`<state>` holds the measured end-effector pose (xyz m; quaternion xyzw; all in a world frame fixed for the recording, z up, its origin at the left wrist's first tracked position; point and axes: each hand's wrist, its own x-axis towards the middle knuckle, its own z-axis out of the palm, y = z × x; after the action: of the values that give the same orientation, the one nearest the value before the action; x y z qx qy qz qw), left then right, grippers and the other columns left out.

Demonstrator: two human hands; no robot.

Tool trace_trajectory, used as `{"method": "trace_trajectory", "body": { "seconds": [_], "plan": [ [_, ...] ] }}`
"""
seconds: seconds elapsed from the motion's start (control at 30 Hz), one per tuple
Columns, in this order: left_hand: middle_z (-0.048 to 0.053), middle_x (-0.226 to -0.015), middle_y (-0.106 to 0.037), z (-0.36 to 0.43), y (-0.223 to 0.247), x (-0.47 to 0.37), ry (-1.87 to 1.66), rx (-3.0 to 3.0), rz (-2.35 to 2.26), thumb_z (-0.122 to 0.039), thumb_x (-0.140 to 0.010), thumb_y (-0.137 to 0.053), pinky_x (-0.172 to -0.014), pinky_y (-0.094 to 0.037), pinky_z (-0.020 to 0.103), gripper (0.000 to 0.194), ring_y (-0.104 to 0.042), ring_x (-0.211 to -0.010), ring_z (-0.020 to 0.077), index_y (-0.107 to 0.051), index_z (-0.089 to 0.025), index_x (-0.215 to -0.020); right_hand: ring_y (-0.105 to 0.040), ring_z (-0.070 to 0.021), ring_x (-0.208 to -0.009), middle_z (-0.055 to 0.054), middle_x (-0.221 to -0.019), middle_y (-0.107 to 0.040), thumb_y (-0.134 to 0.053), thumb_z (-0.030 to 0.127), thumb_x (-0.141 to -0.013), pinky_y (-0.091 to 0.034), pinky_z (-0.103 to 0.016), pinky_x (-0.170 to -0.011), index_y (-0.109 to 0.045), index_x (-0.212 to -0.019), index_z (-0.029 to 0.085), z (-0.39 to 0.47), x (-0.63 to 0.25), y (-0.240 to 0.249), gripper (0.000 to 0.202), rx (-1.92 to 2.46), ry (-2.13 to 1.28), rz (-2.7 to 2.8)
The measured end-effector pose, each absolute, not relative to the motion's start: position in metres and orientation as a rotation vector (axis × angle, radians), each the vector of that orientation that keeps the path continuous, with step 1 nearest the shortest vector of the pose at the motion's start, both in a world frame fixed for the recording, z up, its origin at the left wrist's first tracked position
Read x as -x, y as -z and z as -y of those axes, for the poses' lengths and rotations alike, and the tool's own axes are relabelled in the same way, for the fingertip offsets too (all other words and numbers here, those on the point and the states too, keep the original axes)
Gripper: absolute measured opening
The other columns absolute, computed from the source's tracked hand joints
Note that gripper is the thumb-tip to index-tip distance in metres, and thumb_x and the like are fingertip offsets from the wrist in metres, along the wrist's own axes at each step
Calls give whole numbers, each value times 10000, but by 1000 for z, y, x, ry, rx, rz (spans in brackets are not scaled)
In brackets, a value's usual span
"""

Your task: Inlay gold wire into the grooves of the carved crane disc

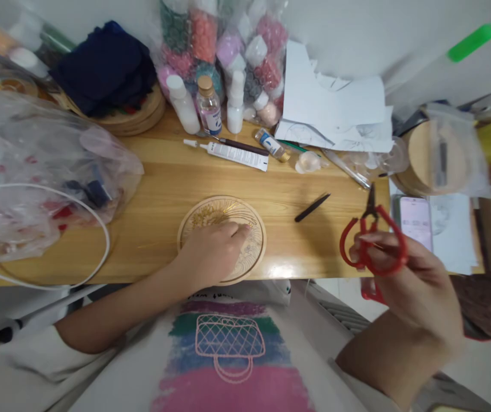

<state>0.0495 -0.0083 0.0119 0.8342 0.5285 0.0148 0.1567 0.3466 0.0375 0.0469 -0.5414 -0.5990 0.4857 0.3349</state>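
Note:
A round wooden disc [252, 260] with fine engraved lines and gold wire on its upper left part lies at the table's front edge. My left hand [213, 252] rests on it, fingers curled together near its right side; what they pinch, if anything, is too small to make out. Raised at the right, my right hand [404, 269] holds red-handled scissors [394, 246], fingers in and around the handles, dark blades pointing up. Black tweezers [312, 208] lie on the wood between the disc and the scissors.
Along the back stand bottles [209, 106], a white tube [237, 155] and bags of coloured beads [266, 63]. Plastic bags [43, 171] and a looped white cable [107, 243] are at the left. A lit phone [416, 220] and papers [454, 240] lie at the right.

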Motion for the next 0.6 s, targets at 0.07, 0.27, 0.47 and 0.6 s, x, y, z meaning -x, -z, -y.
{"method": "trace_trajectory", "body": {
  "seconds": [0.07,0.27,0.47,0.6],
  "plan": [
    [92,-975,-730,9,-13,-49,-67,-2383,-1511,-51,-880,-431,-664,-545,302,394,-711,-836,208,-624,-125,-1216,-544,-159,-542,3,-690,-633,-650,363,-872,-391,-284,-449,-724,-946,327,-36,-342,-45,111,1136,-1277,1511],
    [122,-1099,-722,13,-17,-43,-231,-2433,-1467,-54,-903,-393,-726,-568,319,392,-707,-923,214,-635,-106,-1207,-478,-148,-521,14,-637,-571,-719,402,-828,-363,-280,-445,-700,-997,292,-29,-310,-35,202,939,-1297,1578],
    [62,-839,-693,11,-42,-33,-357,-2437,-1353,-81,-932,-355,-574,-493,291,398,-644,-695,180,-651,-100,-1198,-509,-181,-513,-2,-566,-522,-589,610,-881,-439,-344,-492,-632,-719,265,-20,-292,-54,384,967,-949,1856],
    [45,-804,-690,7,-61,-29,-473,-2466,-1356,-73,-955,-364,-577,-466,262,355,-628,-680,154,-668,-93,-1137,-577,-215,-582,-29,-609,-542,-450,733,-888,-493,-370,-536,-641,-703,271,-17,-289,-73,533,1063,-905,1993]
  ]
}}
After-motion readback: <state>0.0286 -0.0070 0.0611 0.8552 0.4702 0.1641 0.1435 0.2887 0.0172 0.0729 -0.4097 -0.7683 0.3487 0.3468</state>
